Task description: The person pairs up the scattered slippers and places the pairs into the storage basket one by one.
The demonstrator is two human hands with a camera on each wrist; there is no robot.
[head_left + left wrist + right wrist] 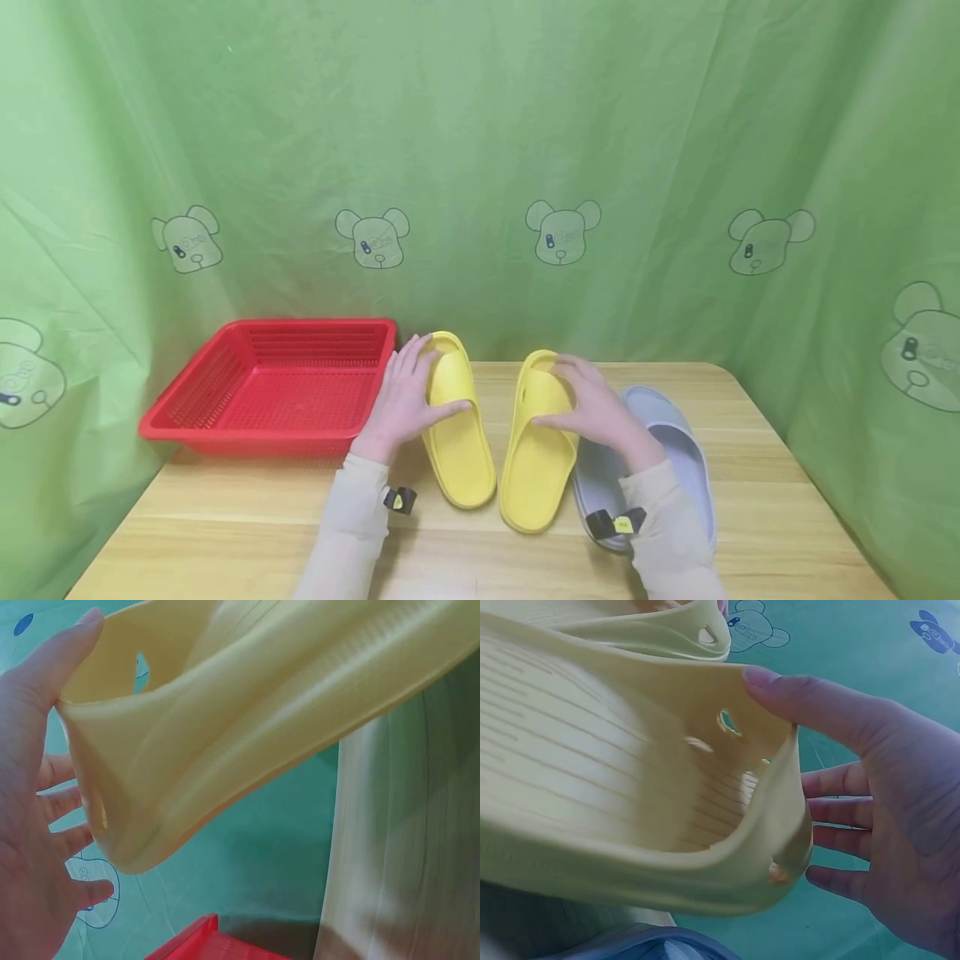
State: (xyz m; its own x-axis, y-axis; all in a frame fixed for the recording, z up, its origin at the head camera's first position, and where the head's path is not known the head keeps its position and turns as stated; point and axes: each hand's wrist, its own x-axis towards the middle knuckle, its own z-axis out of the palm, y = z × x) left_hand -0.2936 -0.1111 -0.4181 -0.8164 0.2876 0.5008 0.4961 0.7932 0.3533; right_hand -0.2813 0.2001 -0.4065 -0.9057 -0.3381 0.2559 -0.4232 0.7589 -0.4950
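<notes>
Two yellow slippers lie side by side in the head view, toes pointing away. My left hand [405, 396] pinches the left slipper [461, 458] at its strap; in the left wrist view the thumb [71, 652] is at the strap's edge, the other fingers outside. My right hand [596, 404] pinches the right slipper [536, 483] in the same way, its thumb [810, 697] inside the strap opening in the right wrist view. Both slippers look tilted in the wrist views. A pair of grey-blue slippers [686, 454] lies beneath and beside my right forearm, partly hidden by it.
A red plastic basket [262, 435] with slotted walls stands at the left back of the wooden table [247, 521], just left of my left hand. Behind the table hangs a green curtain [465, 125] with bear-head prints.
</notes>
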